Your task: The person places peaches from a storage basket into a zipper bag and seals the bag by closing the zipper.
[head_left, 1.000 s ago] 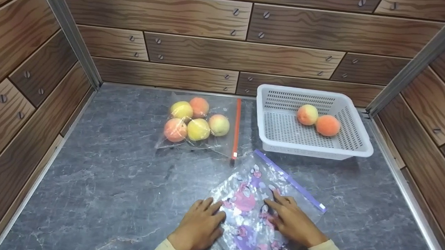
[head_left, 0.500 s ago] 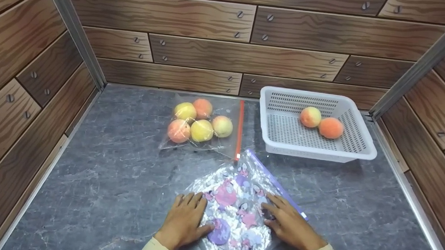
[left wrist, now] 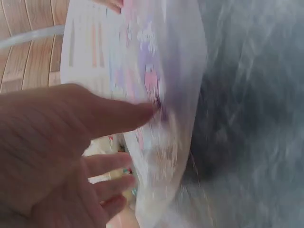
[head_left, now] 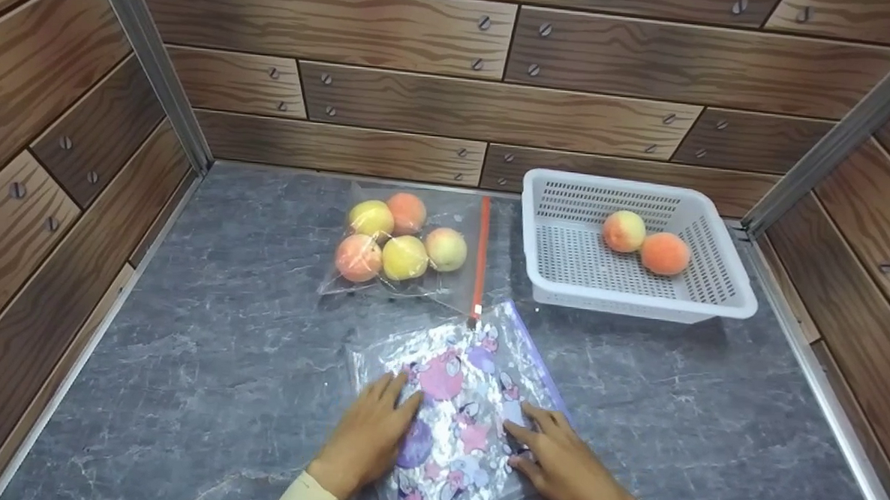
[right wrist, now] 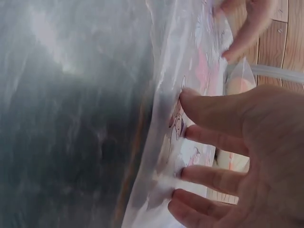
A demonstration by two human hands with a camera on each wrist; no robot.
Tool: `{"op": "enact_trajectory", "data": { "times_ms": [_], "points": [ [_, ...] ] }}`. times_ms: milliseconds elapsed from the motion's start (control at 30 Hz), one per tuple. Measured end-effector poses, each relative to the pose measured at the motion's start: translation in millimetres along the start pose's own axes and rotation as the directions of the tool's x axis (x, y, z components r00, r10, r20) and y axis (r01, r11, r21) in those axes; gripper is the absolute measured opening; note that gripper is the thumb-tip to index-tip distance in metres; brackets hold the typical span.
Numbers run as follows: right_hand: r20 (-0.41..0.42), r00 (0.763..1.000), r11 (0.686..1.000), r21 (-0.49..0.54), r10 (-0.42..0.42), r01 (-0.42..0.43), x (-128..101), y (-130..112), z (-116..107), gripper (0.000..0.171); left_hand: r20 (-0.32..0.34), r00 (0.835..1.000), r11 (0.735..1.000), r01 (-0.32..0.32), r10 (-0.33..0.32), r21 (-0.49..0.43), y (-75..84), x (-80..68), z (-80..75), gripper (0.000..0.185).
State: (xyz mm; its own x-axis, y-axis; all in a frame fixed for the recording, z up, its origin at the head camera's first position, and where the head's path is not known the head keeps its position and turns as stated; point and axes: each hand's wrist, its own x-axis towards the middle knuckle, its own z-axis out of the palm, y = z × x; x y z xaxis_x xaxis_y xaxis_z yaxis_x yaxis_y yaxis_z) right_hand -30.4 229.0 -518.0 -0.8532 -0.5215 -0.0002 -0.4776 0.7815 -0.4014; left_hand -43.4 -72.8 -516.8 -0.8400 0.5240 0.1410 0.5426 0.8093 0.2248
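A clear zip bag printed with pink and purple cartoon figures (head_left: pixel 458 389) lies flat on the grey stone counter, its purple zip strip (head_left: pixel 536 359) along the right edge. My left hand (head_left: pixel 371 436) rests on its left part with straight fingers, and my right hand (head_left: pixel 556 465) presses its right part the same way. The left wrist view shows the printed bag (left wrist: pixel 156 95) under my left fingers (left wrist: pixel 118 116). In the right wrist view my right fingers (right wrist: pixel 213 142) lie spread on the bag (right wrist: pixel 190 95).
Behind the printed bag lies a clear bag with a red zip (head_left: pixel 481 255) holding several peaches (head_left: pixel 400 237). A white perforated basket (head_left: pixel 713 303) at the back right holds two peaches (head_left: pixel 644 242). Wood-pattern walls enclose the counter on three sides.
Both hands have slid the printed bag leftward and turned it, so its purple zip edge now points more towards the back. The peach bag and basket have stayed put.
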Motion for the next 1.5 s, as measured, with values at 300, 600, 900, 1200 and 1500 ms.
{"op": "enact_trajectory", "data": {
  "times_ms": [300, 600, 900, 1200, 1500],
  "points": [
    [-0.082, 0.996, 0.997, -0.075, -0.024, 0.018, 1, -13, 11, 0.04, 0.14, 0.99, 0.999, 0.004, 0.004, -0.051, 18.0, 1.1, 6.8, 0.054],
    [-0.068, 0.998, 0.997, -0.083, -0.012, 0.006, 2, -23, 15, 0.036, 0.147, 0.989, 0.999, 0.015, -0.009, -0.038, 11.0, 1.1, 11.1, 0.064],
    [-0.398, 0.899, 0.974, 0.194, 0.184, -0.113, 12, -11, 1, 0.019, 0.157, 0.988, 0.997, 0.018, -0.006, -0.081, 0.1, 0.3, 9.5, 0.067],
    [-0.383, 0.809, 0.891, 0.276, 0.445, -0.36, 40, 30, -12, 0.005, 0.169, 0.985, 0.995, 0.037, -0.021, -0.091, -2.9, -0.1, 9.0, 0.066],
    [-0.261, 0.803, 0.835, 0.312, 0.535, -0.454, 48, 42, -11, 0.007, 0.186, 0.982, 0.996, 0.033, -0.017, -0.082, 0.9, -1.5, 12.1, 0.066]
  ]
}}
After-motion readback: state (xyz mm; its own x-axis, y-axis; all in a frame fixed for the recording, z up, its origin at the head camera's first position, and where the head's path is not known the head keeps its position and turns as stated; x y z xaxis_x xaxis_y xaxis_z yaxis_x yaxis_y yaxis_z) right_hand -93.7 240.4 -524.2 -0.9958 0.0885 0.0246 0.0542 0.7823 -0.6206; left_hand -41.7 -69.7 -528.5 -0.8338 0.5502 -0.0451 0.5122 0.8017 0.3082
